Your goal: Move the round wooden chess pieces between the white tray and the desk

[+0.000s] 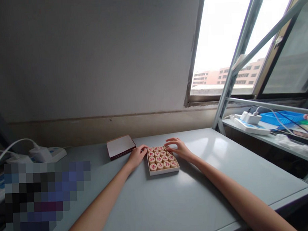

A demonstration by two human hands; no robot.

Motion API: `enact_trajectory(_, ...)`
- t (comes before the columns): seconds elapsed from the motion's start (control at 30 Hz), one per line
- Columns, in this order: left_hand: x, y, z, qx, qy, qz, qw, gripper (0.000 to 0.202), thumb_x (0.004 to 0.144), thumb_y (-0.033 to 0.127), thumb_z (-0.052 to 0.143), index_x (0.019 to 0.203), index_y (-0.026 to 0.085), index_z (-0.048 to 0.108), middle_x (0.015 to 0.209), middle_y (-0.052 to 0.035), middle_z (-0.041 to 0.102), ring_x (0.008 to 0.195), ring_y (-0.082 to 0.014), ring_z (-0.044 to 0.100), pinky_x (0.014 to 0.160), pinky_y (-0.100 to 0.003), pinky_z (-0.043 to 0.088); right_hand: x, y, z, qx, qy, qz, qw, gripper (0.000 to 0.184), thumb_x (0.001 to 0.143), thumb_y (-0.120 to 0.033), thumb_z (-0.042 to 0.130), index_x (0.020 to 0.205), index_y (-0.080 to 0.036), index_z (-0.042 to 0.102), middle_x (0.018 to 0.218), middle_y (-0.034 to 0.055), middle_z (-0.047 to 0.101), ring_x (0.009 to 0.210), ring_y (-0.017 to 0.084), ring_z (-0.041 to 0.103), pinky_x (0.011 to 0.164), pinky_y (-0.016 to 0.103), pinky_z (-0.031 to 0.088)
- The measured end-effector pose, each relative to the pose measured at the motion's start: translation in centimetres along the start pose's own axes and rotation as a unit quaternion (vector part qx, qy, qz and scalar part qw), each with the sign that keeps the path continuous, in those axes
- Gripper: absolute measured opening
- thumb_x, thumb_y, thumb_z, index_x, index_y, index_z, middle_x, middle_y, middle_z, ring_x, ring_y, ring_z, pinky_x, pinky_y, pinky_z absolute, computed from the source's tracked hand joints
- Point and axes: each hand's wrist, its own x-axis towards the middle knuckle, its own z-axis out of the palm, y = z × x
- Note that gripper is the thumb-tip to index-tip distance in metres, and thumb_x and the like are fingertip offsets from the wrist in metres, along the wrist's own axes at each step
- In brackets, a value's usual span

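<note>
A shallow white box sits on the grey table, packed with several round wooden chess pieces marked in red. My left hand rests against the box's left rim, fingers loosely curled and touching the far-left corner. My right hand hovers over the far right corner of the box, fingers spread and arched, fingertips on or just above the pieces. Neither hand holds anything.
A flat box lid, white on top with a dark red edge, lies left of the box near the wall. A power strip with a plug sits far left. A shelf at right carries a power strip and a blue tray.
</note>
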Motion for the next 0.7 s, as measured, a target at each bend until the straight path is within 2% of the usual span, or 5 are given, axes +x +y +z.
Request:
enact_trajectory(0.27, 0.1, -0.7, 0.2, 0.006, 0.009, 0.014, 1.000, 0.026, 0.077, 0.028, 0.038, 0.085, 0.017, 0.061, 0.089, -0.0054, 0.067, 0.085, -0.0175, 0.059, 0.078, -0.026, 0.042, -0.1, -1.5, -0.1, 0.150, 0.035, 0.048, 0.987, 0.013, 0.067, -0.031, 0.063, 0.075, -0.021, 0.064, 0.082, 0.0037, 0.066, 0.081, 0.020, 0.060, 0.079, 0.034, 0.043)
enact_trajectory(0.43, 0.1, -0.6, 0.1, 0.023, 0.005, 0.015, 1.000, 0.026, 0.077, 0.028, 0.038, 0.086, 0.017, 0.061, 0.090, -0.0052, 0.067, 0.087, -0.0175, 0.059, 0.079, -0.026, 0.042, 0.0, 0.8, -1.6, 0.176, 0.031, 0.101, 0.979, 0.030, 0.068, -0.037, 0.061, 0.091, -0.018, 0.062, 0.077, 0.0046, 0.067, 0.074, 0.020, 0.062, 0.074, 0.035, 0.045)
enact_trajectory(0.5, 0.2, -0.5, 0.0, 0.027, 0.000, 0.017, 0.999, 0.027, 0.078, 0.028, 0.037, 0.087, 0.016, 0.060, 0.092, -0.0062, 0.066, 0.088, -0.0177, 0.059, 0.080, -0.026, 0.042, -0.2, 2.2, -2.1, 0.117, 0.002, 0.129, 0.985, 0.025, 0.070, -0.035, 0.060, 0.088, -0.018, 0.064, 0.080, 0.0069, 0.066, 0.078, 0.022, 0.061, 0.074, 0.037, 0.045)
enact_trajectory(0.63, 0.1, -0.4, 0.0, 0.029, -0.002, 0.019, 0.999, 0.027, 0.077, 0.028, 0.037, 0.087, 0.016, 0.060, 0.093, -0.0063, 0.066, 0.088, -0.0175, 0.059, 0.080, -0.026, 0.042, -0.4, 3.3, -2.6, -0.136, 0.116, 0.134, 0.975, 0.023, 0.072, -0.030, 0.060, 0.093, -0.020, 0.065, 0.104, 0.0120, 0.059, 0.101, 0.030, 0.049, 0.085, 0.048, 0.035)
enact_trajectory(0.7, 0.1, -0.4, 0.1, 0.032, 0.001, 0.016, 0.999, 0.027, 0.077, 0.028, 0.037, 0.086, 0.017, 0.060, 0.092, -0.0056, 0.067, 0.088, -0.0173, 0.059, 0.080, -0.026, 0.042, -0.4, 2.6, -2.8, -0.158, 0.114, 0.088, 0.977, 0.024, 0.076, -0.030, 0.057, 0.098, -0.023, 0.064, 0.108, 0.0106, 0.056, 0.104, 0.029, 0.046, 0.087, 0.047, 0.032)
